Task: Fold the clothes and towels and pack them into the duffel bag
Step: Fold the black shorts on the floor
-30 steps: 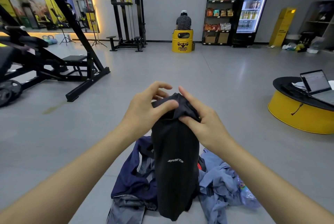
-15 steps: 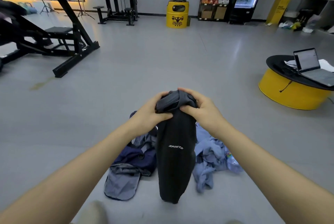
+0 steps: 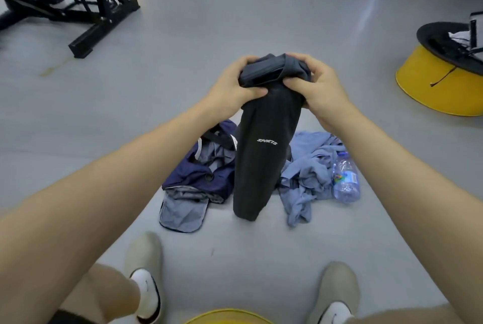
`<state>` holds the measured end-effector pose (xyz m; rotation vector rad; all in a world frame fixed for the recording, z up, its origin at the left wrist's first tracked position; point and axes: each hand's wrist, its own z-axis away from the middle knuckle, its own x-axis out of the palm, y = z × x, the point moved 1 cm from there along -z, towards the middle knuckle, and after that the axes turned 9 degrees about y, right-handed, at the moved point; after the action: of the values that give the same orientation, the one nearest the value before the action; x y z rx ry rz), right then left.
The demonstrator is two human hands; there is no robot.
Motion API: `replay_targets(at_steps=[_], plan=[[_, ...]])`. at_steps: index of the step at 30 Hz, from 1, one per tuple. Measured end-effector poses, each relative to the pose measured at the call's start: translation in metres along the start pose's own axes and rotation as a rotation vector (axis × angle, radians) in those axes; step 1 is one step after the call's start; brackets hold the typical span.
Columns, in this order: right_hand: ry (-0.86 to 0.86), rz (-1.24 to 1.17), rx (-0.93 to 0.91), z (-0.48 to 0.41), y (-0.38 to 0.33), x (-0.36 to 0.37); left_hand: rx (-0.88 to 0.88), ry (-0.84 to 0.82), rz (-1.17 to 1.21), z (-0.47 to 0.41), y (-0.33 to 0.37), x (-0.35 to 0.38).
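Observation:
A black garment with white "SPORTS" lettering (image 3: 261, 164) hangs in the air in front of me, its top bunched between both hands. My left hand (image 3: 232, 87) grips the bunched top from the left. My right hand (image 3: 317, 88) grips it from the right. Below on the grey floor lies a navy duffel bag (image 3: 198, 174), open, with a grey lining and flap. A crumpled light-blue cloth (image 3: 308, 174) lies to the right of the hanging garment.
A plastic water bottle (image 3: 346, 180) lies beside the blue cloth. My two feet in beige shoes (image 3: 145, 266) stand near the bottom edge. A black weight bench (image 3: 78, 7) is at far left, a yellow round stand (image 3: 433, 83) at right, a yellow rim (image 3: 227, 317) below.
The view has tilted down toward the floor and my feet. Both hands have closed tighter round the garment's bunched top, still holding it above the pile.

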<state>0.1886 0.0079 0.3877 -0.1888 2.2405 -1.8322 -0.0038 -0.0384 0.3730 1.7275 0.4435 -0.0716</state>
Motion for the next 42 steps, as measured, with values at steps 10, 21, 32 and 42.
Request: replay_targets(at_steps=[10, 21, 32, 42], plan=[[-0.048, -0.039, 0.197, 0.133, 0.072, 0.0, -0.096, -0.132, -0.017, 0.133, -0.064, 0.028], [-0.137, 0.048, 0.844, 0.236, 0.3, 0.051, -0.665, -0.304, -0.161, 0.259, -0.28, 0.089], [-0.036, 0.02, 0.989, 0.206, 0.387, 0.064, -0.766, -0.285, -0.2, 0.23, -0.366, 0.117], [0.05, 0.066, 0.786, 0.09, 0.466, 0.077, -0.596, -0.081, -0.333, 0.122, -0.435, 0.134]])
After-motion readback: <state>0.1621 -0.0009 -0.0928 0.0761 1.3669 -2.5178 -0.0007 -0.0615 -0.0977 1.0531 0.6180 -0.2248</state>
